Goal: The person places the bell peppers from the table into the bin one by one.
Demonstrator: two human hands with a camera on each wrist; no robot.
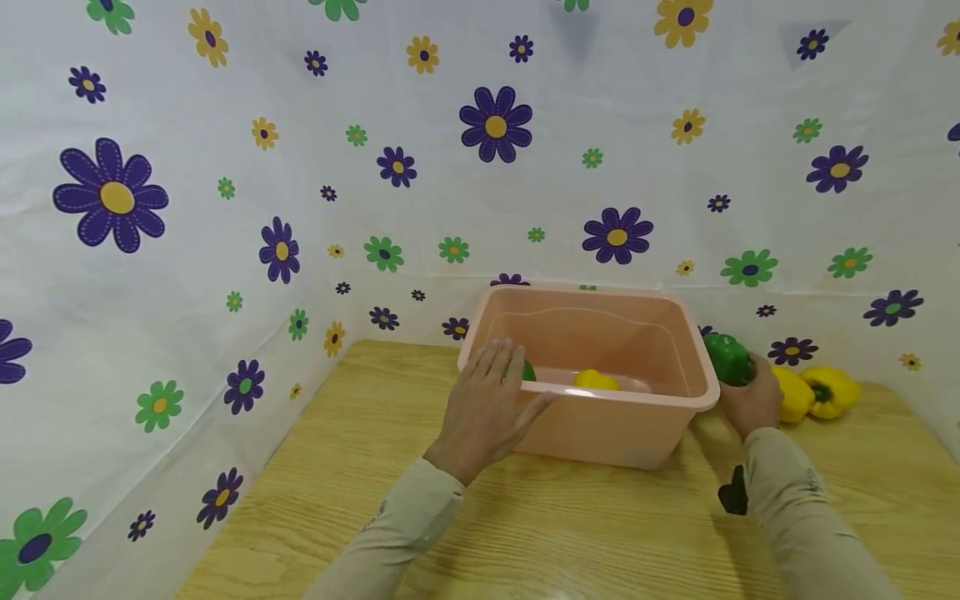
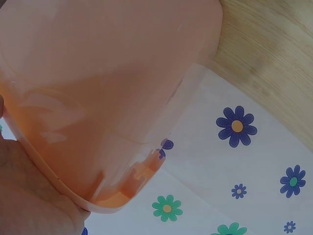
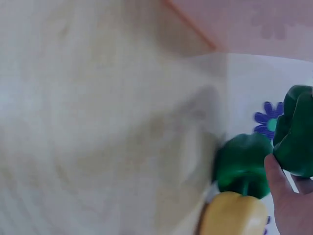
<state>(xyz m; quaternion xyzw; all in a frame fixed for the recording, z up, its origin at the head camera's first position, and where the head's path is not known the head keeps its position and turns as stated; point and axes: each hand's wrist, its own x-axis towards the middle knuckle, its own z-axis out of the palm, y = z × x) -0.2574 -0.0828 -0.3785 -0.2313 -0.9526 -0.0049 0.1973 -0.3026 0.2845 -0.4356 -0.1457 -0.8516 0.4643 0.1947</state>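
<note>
My left hand lies over the near left rim of a pink plastic bin, fingers extended over the opening and thumb along the rim. Inside the bin are a yellow bell pepper and a green one, the latter partly hidden by the fingers. Just off the bin's right side, my right hand grips a green bell pepper. In the right wrist view this held pepper is raised above another green bell pepper that lies against a yellow one.
Two yellow bell peppers, one nearer and one farther right, lie on the wooden table right of the bin. A flower-printed white sheet hangs behind and at the left. A small black device shows beside the right sleeve.
</note>
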